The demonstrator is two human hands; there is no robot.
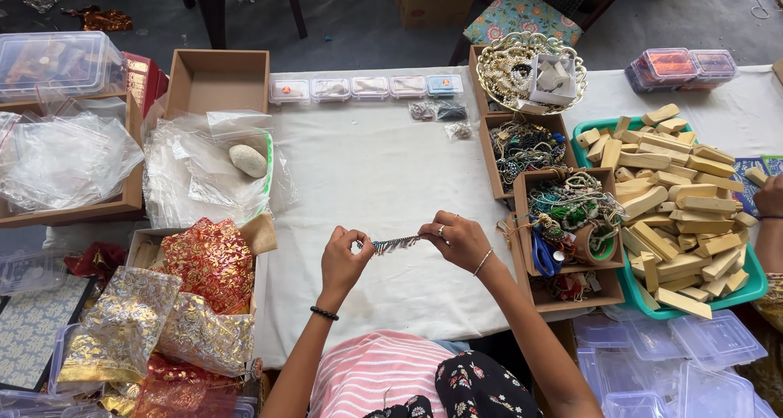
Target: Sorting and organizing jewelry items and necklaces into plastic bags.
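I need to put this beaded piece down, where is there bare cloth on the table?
Bare white tablecloth lies ahead of both hands, bordered by the row of small clear plastic boxes, the pile of clear plastic bags and the cardboard boxes of jewellery. Both sides are crowded.

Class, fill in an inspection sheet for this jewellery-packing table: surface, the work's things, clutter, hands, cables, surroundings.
Surface: white cloth-covered table, bare in the middle.
Work's things: short silver-and-dark beaded strip, stretched between both hands above the cloth.
Clutter: brown cardboard trays of tangled bead jewellery; green plastic tray of pale wooden blocks; clear plastic bags; red-and-gold pouches; row of small clear lidded boxes.
Hands: left hand and right hand, each in a pinch grip on one end of the strip.
Cables: nothing seen.
Surroundings: grey floor, floral chair cushion; another person's hand at the right edge.
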